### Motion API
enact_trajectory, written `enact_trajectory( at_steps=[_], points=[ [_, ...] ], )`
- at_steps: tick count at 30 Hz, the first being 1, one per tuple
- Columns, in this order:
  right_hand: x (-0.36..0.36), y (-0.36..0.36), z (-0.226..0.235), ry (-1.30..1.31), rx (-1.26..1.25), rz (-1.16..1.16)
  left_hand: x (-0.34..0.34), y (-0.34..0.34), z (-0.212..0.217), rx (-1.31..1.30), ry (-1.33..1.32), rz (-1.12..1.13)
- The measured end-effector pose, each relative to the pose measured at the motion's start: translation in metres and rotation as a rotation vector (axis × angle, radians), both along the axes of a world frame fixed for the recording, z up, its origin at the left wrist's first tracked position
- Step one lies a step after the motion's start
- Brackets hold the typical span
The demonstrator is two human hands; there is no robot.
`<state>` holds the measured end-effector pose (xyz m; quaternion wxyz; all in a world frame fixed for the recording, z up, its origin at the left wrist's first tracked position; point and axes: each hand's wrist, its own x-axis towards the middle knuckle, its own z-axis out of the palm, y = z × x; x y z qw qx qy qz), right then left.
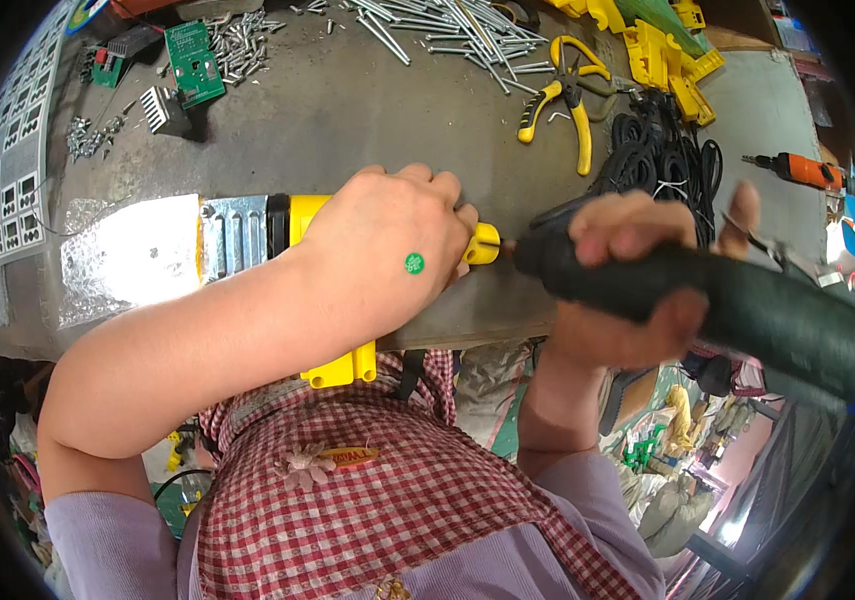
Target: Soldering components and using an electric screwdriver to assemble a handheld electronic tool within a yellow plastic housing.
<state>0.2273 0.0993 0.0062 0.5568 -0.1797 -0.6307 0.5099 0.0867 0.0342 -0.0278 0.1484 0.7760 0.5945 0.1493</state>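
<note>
A yellow power tool body (309,212) with a ribbed metal front housing (234,235) lies on its side along the workbench. My left hand (397,235), a round green sticker on its back, is closed over the tool's rear part and hides much of it. The tool's yellow handle part (342,370) juts out below my forearm. In my right hand (637,270) is a thick, dark electric screwdriver (747,305), gripped around its body and blurred by motion. Its tip points left, at the yellow end piece (483,244); whether they touch I cannot tell.
Yellow-handled pliers (569,100) lie beyond my hands, near long screws (467,35) and black cables (662,150). Yellow housings (662,60) sit at the far right. Far left are a green circuit board (194,65), small screws (239,45) and clear plastic wrap (127,255). An orange screwdriver (809,170) lies right.
</note>
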Motion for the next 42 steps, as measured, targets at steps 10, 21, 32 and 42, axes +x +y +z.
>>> enact_trajectory(
  at_steps=[10, 21, 32, 42],
  points=[
    [-0.006, 0.003, -0.006, 0.070, 0.014, 0.313, -0.006, 0.000, 0.003, -0.045, 0.007, -0.023],
    [-0.006, -0.027, 0.017, 0.107, 0.110, 0.299, 0.001, 0.014, -0.009, 0.169, -0.052, 0.046],
    [-0.002, -0.055, 0.000, -0.082, 0.189, 0.516, -0.025, 0.008, 0.000, 0.058, -0.142, 0.042],
    [-0.017, -0.079, 0.000, -0.128, 0.168, 0.361, -0.065, -0.044, 0.003, -0.074, -0.198, 0.079]
  ],
)
